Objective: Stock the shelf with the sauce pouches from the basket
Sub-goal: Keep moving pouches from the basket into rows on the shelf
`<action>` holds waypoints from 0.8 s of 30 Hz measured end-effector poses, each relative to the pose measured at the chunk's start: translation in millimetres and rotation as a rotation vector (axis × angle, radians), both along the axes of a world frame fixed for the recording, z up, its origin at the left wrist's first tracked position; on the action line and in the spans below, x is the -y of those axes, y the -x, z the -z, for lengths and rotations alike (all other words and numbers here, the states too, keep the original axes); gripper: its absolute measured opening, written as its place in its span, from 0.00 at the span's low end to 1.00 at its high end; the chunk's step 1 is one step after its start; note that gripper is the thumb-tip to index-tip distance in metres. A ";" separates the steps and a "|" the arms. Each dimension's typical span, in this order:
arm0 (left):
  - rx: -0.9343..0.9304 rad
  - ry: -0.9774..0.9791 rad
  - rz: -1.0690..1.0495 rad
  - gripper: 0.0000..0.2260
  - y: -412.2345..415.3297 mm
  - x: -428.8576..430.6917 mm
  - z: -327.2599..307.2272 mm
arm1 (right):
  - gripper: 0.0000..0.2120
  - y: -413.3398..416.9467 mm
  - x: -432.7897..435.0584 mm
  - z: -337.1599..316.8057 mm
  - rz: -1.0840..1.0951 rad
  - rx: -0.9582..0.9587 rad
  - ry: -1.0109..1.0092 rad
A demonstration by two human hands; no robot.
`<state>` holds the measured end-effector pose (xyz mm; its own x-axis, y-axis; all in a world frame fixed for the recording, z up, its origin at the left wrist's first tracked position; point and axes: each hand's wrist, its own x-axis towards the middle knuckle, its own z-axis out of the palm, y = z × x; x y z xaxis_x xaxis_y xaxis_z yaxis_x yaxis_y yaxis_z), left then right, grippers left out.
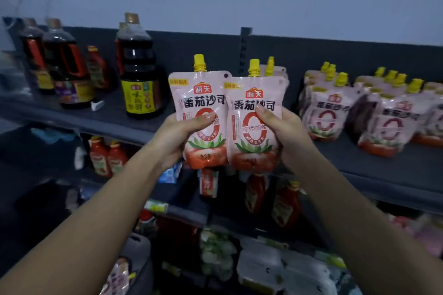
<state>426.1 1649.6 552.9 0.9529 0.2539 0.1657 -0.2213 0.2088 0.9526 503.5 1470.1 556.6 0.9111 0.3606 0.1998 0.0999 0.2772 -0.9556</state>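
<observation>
While stocked pouches (335, 108) already stand at the right end of the shelf (383, 175), the left hand (177, 136) and right hand (287, 132) each clasp sauce pouches (254, 132) near its front edge, not yet shelved.

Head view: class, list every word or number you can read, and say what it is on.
"海天": left pouch, right pouch.
"番茄沙司": both pouches.
"0": both pouches.
Small print and bottle labels: too blurred to read.
</observation>
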 end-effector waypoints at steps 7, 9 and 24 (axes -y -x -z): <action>-0.026 -0.042 0.249 0.14 -69.9 154.2 -11.9 | 0.04 -21.1 173.0 -17.0 0.189 0.012 -0.016; -0.033 -0.059 0.281 0.15 -89.7 203.9 -9.4 | 0.05 -26.2 224.2 -16.9 0.244 0.013 -0.021; -0.199 -0.029 0.551 0.12 -218.8 427.3 9.1 | 0.09 -83.0 445.5 -2.7 0.550 -0.049 -0.020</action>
